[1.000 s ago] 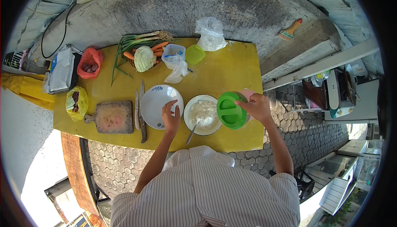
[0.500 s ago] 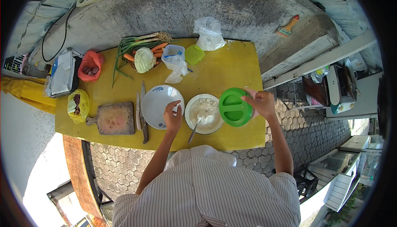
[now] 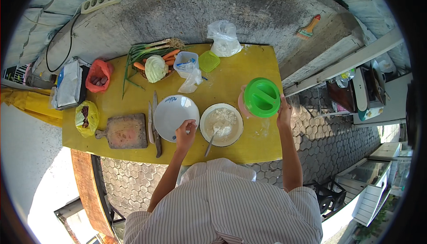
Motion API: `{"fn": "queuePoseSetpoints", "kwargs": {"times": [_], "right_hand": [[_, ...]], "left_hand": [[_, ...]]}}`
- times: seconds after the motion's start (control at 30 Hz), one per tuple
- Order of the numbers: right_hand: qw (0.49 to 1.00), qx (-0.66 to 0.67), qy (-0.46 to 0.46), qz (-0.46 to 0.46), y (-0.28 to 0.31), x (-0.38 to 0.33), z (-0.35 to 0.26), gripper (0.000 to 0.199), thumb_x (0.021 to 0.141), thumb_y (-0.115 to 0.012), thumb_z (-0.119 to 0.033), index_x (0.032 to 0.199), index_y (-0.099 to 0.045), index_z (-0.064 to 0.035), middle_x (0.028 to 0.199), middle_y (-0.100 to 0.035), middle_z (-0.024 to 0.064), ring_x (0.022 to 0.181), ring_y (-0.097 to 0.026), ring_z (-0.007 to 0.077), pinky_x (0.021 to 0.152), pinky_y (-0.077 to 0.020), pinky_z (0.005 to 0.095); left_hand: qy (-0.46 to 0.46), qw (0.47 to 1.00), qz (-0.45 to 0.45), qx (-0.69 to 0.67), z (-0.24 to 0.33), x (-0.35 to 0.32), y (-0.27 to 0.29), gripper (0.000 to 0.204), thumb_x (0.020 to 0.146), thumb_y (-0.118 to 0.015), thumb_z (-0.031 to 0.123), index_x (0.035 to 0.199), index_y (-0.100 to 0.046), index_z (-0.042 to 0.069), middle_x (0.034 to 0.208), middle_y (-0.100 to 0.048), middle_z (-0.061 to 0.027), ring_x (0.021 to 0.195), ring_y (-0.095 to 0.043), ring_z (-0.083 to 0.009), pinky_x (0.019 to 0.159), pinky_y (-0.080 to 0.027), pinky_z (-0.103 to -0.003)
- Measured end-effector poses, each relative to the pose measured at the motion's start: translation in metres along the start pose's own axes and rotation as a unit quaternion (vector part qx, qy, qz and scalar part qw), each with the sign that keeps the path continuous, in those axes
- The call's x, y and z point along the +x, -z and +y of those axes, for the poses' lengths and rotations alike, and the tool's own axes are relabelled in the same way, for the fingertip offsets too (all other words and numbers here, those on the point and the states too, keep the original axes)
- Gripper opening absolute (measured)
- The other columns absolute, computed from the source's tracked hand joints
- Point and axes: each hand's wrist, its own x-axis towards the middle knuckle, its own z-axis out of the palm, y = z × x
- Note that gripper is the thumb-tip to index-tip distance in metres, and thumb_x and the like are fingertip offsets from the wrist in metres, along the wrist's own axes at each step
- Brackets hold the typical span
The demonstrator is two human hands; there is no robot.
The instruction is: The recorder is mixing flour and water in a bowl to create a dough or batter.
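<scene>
My left hand (image 3: pixel 186 133) hovers over the near right rim of a white bowl (image 3: pixel 171 115) with a blue floral mark. Its fingers are curled together; whether anything small is between them cannot be made out. My right hand (image 3: pixel 284 112) is at the right side of a pink container (image 3: pixel 243 102) with a green lid (image 3: pixel 262 97), fingers against it and partly hidden. Between my hands stands a white, dark-rimmed enamel bowl (image 3: pixel 220 142) holding white flour and wet, pale batter. A metal spoon (image 3: pixel 209 147) leans out over its near edge.
Left of the bowls lie two knives (image 3: pixel 156 139) (image 3: pixel 150 124) and a wooden cutting board (image 3: pixel 126 133). Behind are a cabbage (image 3: pixel 155 68), carrots, green onions, a clear tub (image 3: pixel 186 66) and a plastic bag of white powder (image 3: pixel 224 44). Red and yellow bags (image 3: pixel 98 76) stand at the left.
The lidded container has moved away from me, and its lid has turned. My right hand has shifted from the lid to the container's right side. My left hand has closed its fingers more.
</scene>
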Motion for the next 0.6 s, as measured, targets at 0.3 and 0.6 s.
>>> {"fn": "queuePoseSetpoints", "kwargs": {"times": [0.3, 0.6], "right_hand": [[0.961, -0.238, 0.132, 0.048, -0.034, 0.007, 0.008, 0.04, 0.086, -0.063, -0.035, 0.063, -0.048, -0.0061, 0.061, -0.039, 0.001, 0.058, -0.041, 0.0147, 0.058, -0.0358, 0.032], [0.492, -0.564, 0.441, -0.495, -0.047, -0.168, 0.035, 0.033, 0.083, -0.056, -0.019, 0.116, -0.054, -0.0163, 0.084, -0.058, 0.0044, 0.073, -0.058, 0.0202, 0.07, -0.0424, 0.0356]], "left_hand": [[0.139, 0.987, -0.062, -0.056, 0.018, 0.005, -0.001, 0.02, 0.088, -0.055, 0.016, 0.093, -0.062, -0.002, 0.079, -0.067, -0.0084, 0.072, -0.066, -0.0139, 0.057, -0.052, -0.025], [0.157, 0.983, -0.069, -0.065, 0.011, 0.01, -0.002, 0.023, 0.09, -0.053, 0.021, 0.1, -0.062, 0.002, 0.084, -0.067, -0.0068, 0.071, -0.064, -0.0126, 0.051, -0.052, -0.025]]}}
